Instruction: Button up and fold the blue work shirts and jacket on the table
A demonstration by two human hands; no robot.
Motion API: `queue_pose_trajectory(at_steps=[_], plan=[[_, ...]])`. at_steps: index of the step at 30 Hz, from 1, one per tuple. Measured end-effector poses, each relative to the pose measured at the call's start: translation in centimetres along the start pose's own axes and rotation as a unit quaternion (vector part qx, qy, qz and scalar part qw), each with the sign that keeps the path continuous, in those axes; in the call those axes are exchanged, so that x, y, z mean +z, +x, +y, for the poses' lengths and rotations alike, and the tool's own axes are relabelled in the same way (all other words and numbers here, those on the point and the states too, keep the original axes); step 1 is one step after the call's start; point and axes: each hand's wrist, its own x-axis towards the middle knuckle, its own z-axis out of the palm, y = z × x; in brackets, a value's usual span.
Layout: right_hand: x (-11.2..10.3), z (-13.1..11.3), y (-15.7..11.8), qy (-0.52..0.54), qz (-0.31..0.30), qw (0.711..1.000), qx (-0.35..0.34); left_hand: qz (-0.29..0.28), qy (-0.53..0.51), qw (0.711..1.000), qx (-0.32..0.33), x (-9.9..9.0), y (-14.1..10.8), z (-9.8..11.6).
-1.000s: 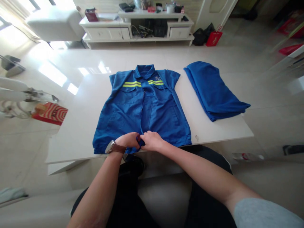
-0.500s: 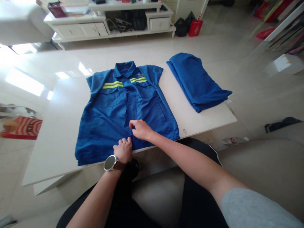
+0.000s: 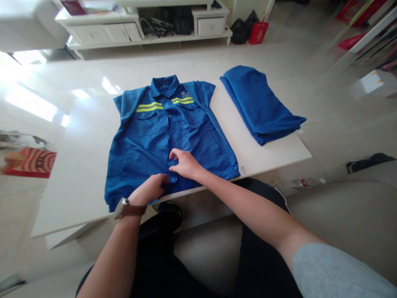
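A blue work jacket (image 3: 139, 145) lies front up on a white table, its collar away from me and yellow reflective bands across the chest. The front placket is partly undone down the middle. At the bottom hem, my left hand (image 3: 151, 188), a watch on its wrist, pinches the jacket's front edge and turns it up a little. Just above it, over the lower placket, is my right hand (image 3: 185, 164). Its thumb and forefinger are apart with a gap between them, and its other fingers are curled out of sight.
Folded blue cloth (image 3: 259, 103) lies on the right of the white table (image 3: 74, 165). Beyond stands a white cabinet (image 3: 105, 35) with a red bag (image 3: 258, 33) beside it. A red striped paper bag (image 3: 34, 162) is at the left.
My left hand has turned from lying on the hem to pinching its edge, its wrist moving left. My right thumb and forefinger have parted. The view has shifted slightly.
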Motion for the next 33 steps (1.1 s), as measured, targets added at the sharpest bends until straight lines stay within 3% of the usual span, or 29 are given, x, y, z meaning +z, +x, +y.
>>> queue_pose_trajectory(at_steps=[5,7,13,21,26,33], plan=[[1.2,-0.7,-0.7,0.004,-0.002,1.0,0.017,0.045,-0.109,0.993,0.002,-2.3,-0.8,-0.3],[1.8,-0.7,-0.8,0.007,0.012,1.0,0.023,0.067,-0.135,0.988,0.014,-2.3,-0.7,0.2],[2.9,0.2,0.1,-0.003,0.028,0.999,0.032,0.208,-0.116,0.971,0.021,-1.4,0.2,0.3],[2.5,0.6,0.6,-0.113,-0.016,0.993,0.014,0.171,-0.194,0.963,0.073,-2.8,0.5,-0.1],[2.1,0.7,1.0,-0.083,-0.034,0.996,-0.005,0.17,-0.209,0.961,0.067,-2.9,0.6,-0.6],[-0.3,0.5,1.6,-0.037,-0.069,0.995,0.064,0.182,-0.218,0.958,0.047,-3.1,0.4,-0.4]])
